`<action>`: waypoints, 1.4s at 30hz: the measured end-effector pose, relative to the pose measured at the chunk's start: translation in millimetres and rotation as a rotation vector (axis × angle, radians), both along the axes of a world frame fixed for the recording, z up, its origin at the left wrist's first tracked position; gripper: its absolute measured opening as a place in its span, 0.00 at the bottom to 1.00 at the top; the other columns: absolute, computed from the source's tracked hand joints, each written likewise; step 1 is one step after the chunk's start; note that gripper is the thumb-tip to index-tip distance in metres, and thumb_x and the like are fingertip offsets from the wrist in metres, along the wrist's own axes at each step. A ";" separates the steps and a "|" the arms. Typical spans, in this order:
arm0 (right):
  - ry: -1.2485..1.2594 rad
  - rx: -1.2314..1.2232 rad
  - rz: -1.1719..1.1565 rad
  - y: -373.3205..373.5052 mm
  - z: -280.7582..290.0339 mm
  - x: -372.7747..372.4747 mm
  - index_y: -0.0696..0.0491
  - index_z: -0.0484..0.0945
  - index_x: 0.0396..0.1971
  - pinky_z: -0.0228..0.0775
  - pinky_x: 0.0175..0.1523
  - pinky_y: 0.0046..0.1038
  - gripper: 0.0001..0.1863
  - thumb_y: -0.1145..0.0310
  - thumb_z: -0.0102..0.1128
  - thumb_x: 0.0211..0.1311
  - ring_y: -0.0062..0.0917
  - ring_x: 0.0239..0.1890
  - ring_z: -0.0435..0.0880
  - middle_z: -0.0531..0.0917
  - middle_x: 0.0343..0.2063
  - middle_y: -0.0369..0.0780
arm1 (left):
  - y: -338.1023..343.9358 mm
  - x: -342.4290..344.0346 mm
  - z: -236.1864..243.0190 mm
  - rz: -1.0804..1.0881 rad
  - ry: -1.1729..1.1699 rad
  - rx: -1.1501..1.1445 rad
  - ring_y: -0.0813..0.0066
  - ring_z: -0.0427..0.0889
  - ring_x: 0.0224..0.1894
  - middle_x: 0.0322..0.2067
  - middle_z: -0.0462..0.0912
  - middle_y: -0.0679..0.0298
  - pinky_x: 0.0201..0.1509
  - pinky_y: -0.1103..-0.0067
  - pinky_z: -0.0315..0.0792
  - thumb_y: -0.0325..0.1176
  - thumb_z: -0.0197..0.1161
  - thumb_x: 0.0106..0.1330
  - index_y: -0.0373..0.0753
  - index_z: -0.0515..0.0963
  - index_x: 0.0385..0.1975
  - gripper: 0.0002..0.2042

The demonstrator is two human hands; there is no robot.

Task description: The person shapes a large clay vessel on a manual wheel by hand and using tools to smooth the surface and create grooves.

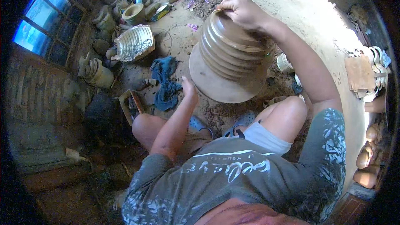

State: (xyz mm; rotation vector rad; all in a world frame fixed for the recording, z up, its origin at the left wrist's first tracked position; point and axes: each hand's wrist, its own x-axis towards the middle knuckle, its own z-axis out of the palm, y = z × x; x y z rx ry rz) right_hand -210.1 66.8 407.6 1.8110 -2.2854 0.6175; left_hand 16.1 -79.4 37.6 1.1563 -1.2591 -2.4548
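Observation:
A tall, wet brown clay pot (pixel 235 54) with ribbed walls stands on a round, pale potter's wheel (pixel 216 87) in front of my knees. My right hand (pixel 243 13) reaches over the top of the pot, its fingers closed at the far left of the upper edge. A thin tan piece (pixel 217 11) shows at those fingertips; its kind is unclear. Beside the wheel's left edge is my left hand (pixel 188 88), fingers stretched out and holding nothing. Whether it touches the wheel I cannot tell. The pot's interior is hidden by my right hand and arm.
Left of the wheel lies a crumpled dark blue cloth (pixel 165 82). Beyond it are a ribbed, cream-coloured mould (pixel 135 43), a round clay bowl (pixel 134 13) and several pots. Loose clay (pixel 204 5) covers floor behind the wheel. Small pots (pixel 363 158) line the right wall.

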 end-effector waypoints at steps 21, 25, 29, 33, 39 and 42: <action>-0.116 0.036 0.149 73.0 19.1 41.5 0.53 0.86 0.45 0.74 0.56 0.33 0.16 0.83 0.61 0.58 0.34 0.49 0.81 0.84 0.41 0.41 | 93.8 33.8 7.1 -0.165 -0.092 0.084 0.55 0.58 0.76 0.77 0.52 0.54 0.78 0.55 0.51 0.69 0.30 0.76 0.42 0.44 0.79 0.42; -0.159 0.004 0.153 73.7 14.0 46.6 0.52 0.88 0.42 0.75 0.57 0.35 0.21 0.86 0.57 0.50 0.37 0.48 0.82 0.85 0.41 0.41 | 137.6 60.4 17.7 -0.343 -0.137 0.317 0.50 0.56 0.77 0.80 0.43 0.58 0.77 0.52 0.50 0.71 0.26 0.74 0.51 0.39 0.80 0.41; -0.138 0.032 0.131 80.3 13.5 45.4 0.52 0.88 0.40 0.76 0.57 0.36 0.25 0.88 0.54 0.44 0.38 0.49 0.83 0.87 0.42 0.42 | 73.7 2.7 55.9 -0.127 -0.147 0.210 0.51 0.60 0.75 0.77 0.54 0.54 0.76 0.56 0.55 0.69 0.26 0.76 0.44 0.41 0.79 0.41; -0.120 -0.016 0.154 69.3 11.4 52.4 0.52 0.89 0.41 0.76 0.56 0.36 0.26 0.88 0.53 0.42 0.39 0.49 0.83 0.87 0.42 0.43 | -15.1 -19.0 20.1 0.060 -0.053 -0.039 0.55 0.63 0.73 0.74 0.59 0.49 0.76 0.58 0.57 0.70 0.30 0.75 0.37 0.49 0.77 0.44; -0.153 -0.006 0.165 70.5 9.9 49.4 0.52 0.89 0.41 0.76 0.57 0.36 0.27 0.89 0.52 0.41 0.39 0.49 0.83 0.87 0.42 0.43 | 124.5 46.6 18.5 -0.298 -0.332 0.116 0.54 0.58 0.76 0.75 0.59 0.54 0.72 0.45 0.59 0.69 0.26 0.76 0.44 0.48 0.79 0.41; -0.151 0.003 0.163 72.5 13.0 48.0 0.52 0.89 0.41 0.76 0.57 0.35 0.27 0.89 0.52 0.41 0.39 0.49 0.83 0.87 0.42 0.43 | 116.6 39.9 -9.3 -0.283 -0.202 0.236 0.55 0.60 0.75 0.75 0.60 0.56 0.72 0.45 0.60 0.68 0.24 0.76 0.47 0.46 0.79 0.40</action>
